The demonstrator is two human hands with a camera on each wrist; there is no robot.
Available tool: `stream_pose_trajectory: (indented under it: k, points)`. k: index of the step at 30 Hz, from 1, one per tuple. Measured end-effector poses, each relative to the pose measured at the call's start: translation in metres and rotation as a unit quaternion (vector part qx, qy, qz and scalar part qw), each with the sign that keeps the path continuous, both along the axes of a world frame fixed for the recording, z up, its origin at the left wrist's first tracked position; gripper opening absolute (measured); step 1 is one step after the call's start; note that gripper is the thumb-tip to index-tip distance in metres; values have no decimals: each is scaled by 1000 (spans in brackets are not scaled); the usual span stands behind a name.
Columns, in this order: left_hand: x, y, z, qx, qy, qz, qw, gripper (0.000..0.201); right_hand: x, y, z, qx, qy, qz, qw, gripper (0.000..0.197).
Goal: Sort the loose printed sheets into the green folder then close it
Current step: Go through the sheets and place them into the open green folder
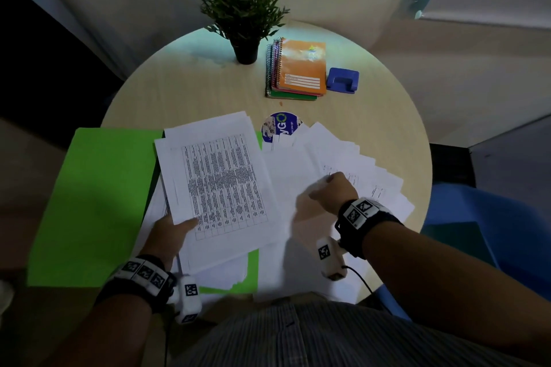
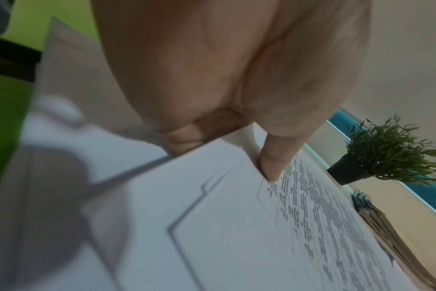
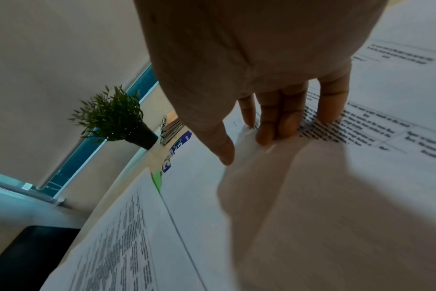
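We hold a printed sheet (image 1: 222,185) in our left hand (image 1: 170,234), thumb on top and fingers beneath its near corner, above the open green folder (image 1: 95,202) that lies at the near left edge of the table (image 1: 185,92) and overhangs it. More sheets already lie in the folder under the held one. Our right hand (image 1: 331,192) rests with its fingertips (image 3: 286,126) pressing down on the fanned loose sheets (image 1: 351,164) at the near right of the table; its thumb is extended and touches the paper, and we cannot tell whether it has pinched a sheet.

Risks from here, as we judge them:

1. The folder's left flap hangs past the table edge. Weight added to that side could tip the folder and spill its contents.
2. The sheets in the folder lie askew, with corners past its right edge. Closing the folder over them would crease them.
3. The fanned sheets overlap closely. A fingertip drag could pull 2 or more at once, or push some off the near edge.
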State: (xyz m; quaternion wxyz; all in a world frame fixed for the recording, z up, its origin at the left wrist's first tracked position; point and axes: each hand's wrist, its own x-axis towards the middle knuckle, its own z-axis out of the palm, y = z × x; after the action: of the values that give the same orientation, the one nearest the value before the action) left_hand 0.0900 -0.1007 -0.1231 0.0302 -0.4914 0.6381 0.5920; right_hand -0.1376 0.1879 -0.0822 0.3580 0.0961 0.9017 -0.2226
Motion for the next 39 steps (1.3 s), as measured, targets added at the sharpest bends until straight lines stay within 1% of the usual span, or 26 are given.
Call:
stream_pose_trajectory:
  k: [1, 4, 5, 7, 10, 13, 14, 15, 17, 19, 22, 25, 27, 29, 31, 33, 34, 37, 39]
  points:
    - [0, 1, 0, -7, -3, -6, 1000, 26, 0, -2, -3, 17, 6, 16, 1000, 52]
    - [0, 0, -1, -20, -15, -16, 1000, 17, 0, -9, -13, 59, 26, 52, 997, 61]
    - [0, -1, -1, -23, -21, -20, 999, 16, 3, -13, -7, 62, 29, 56, 996, 62]
    - [0, 0, 0, -32, -24, -23, 999, 14, 8, -17, 2, 43, 35, 53, 997, 61]
    - [0, 1, 1, -55, -28, -33, 998, 16, 11, -21, 3, -15, 17, 34, 999, 50]
    - [0, 4, 2, -70, -29, -44, 996, 18, 14, -26, 2, -38, 22, 26, 999, 54]
    - [1, 4, 2, -75, -30, -46, 996, 19, 15, -28, 2, -25, 43, 36, 998, 56]
    - [1, 5, 2, -80, -29, -48, 995, 20, 17, -29, 3, 1, 68, 64, 996, 57]
    - [1, 6, 4, -94, -31, -54, 994, 26, 22, -32, 3, 60, 104, 144, 982, 57]
    - [0, 6, 4, -103, -38, -58, 992, 26, 25, -35, 1, 87, 105, 182, 974, 58]
    - [-2, 7, 7, -103, -40, -61, 992, 15, 26, -40, -4, 87, 94, 158, 979, 59]
    - [-2, 8, 9, -107, -39, -59, 992, 14, 22, -44, -8, 66, 88, 139, 984, 61]
    - [-2, 9, 12, -109, -41, -60, 991, 14, 19, -43, -6, 56, 83, 151, 983, 61]
    - [-2, 9, 12, -107, -43, -58, 992, 15, 17, -42, -6, 50, 82, 165, 982, 50]
    - [-2, 9, 12, -103, -41, -60, 992, 16, 16, -41, -7, 24, 87, 152, 984, 33]
    - [-2, 8, 13, -97, -37, -59, 993, 18, 17, -39, -7, -37, 114, 113, 986, 23]
    - [-2, 8, 13, -96, -36, -59, 993, 21, 18, -37, -8, -69, 129, 91, 985, 22]
    - [-3, 9, 12, -96, -37, -53, 993, 27, 22, -31, -6, -138, 166, 32, 976, 28]
    - [-3, 8, 11, -91, -37, -47, 994, 27, 26, -29, -6, -178, 168, -25, 969, 35]
